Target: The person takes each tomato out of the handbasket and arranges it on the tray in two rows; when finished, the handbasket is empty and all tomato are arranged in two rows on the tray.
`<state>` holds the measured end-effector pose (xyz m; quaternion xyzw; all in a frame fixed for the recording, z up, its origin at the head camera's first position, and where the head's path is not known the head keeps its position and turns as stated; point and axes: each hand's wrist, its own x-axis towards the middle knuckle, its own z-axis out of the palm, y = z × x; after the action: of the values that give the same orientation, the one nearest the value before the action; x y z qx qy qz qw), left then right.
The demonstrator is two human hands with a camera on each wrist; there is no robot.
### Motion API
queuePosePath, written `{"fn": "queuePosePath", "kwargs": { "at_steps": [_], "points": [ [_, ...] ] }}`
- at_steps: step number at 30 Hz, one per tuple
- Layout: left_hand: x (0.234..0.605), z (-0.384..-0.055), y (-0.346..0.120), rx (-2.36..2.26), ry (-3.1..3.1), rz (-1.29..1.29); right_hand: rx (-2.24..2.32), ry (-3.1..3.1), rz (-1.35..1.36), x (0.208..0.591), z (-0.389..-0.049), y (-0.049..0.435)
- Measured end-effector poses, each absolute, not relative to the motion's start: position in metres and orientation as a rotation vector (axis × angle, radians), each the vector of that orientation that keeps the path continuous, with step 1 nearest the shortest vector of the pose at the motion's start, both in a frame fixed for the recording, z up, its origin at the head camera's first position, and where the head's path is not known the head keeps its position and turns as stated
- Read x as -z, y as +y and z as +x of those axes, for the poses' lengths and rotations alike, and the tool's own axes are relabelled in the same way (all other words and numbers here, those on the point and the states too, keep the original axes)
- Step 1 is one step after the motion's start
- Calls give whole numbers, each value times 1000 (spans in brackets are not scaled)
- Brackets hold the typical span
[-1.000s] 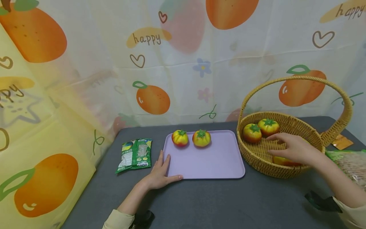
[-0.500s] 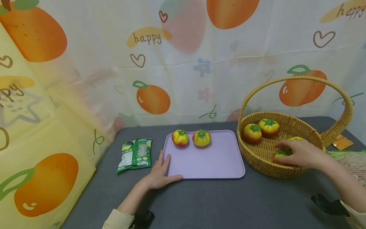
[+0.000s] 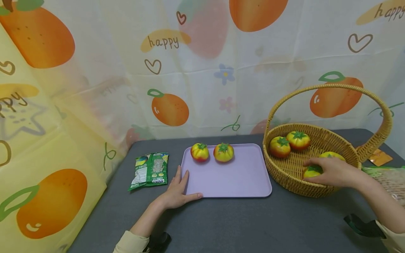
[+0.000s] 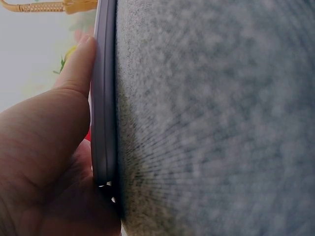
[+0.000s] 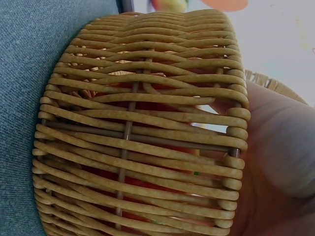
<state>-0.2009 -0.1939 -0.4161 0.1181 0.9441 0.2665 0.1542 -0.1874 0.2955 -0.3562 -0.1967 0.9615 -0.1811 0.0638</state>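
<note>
My left hand [image 3: 175,194] rests at the near-left corner of a lilac tray [image 3: 227,181], fingers spread along its left side and thumb on the front edge. In the left wrist view the thumb [image 4: 78,66] lies on the tray's rim. Two yellow-red ribbed tomatoes [image 3: 223,153] with green tops sit at the back of the tray. Inside the wicker basket [image 3: 286,175], my right hand [image 3: 333,171] holds a tomato [image 3: 312,171], its fingers curled over it and partly hiding it. Woven basket wall [image 5: 142,128] blocks most of the right wrist view.
Two more tomatoes [image 3: 280,147] lie at the basket's back left, and another yellow one [image 3: 332,155] shows behind my right hand. The tall basket handle [image 3: 329,85] arches overhead. A green snack packet [image 3: 150,171] is left of the tray; a clear bag [image 3: 387,182] lies at right.
My right hand has lowered from above the basket's near side and closed round a tomato there. The left hand and the tray have stayed put.
</note>
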Motion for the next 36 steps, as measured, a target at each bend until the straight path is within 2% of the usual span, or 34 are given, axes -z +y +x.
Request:
{"fn": "queuePosePath", "kwargs": {
  "at_steps": [36],
  "points": [
    [414, -199, -192, -768, 2711, 338, 808, 3086, -463, 329, -191, 250]
  ]
}}
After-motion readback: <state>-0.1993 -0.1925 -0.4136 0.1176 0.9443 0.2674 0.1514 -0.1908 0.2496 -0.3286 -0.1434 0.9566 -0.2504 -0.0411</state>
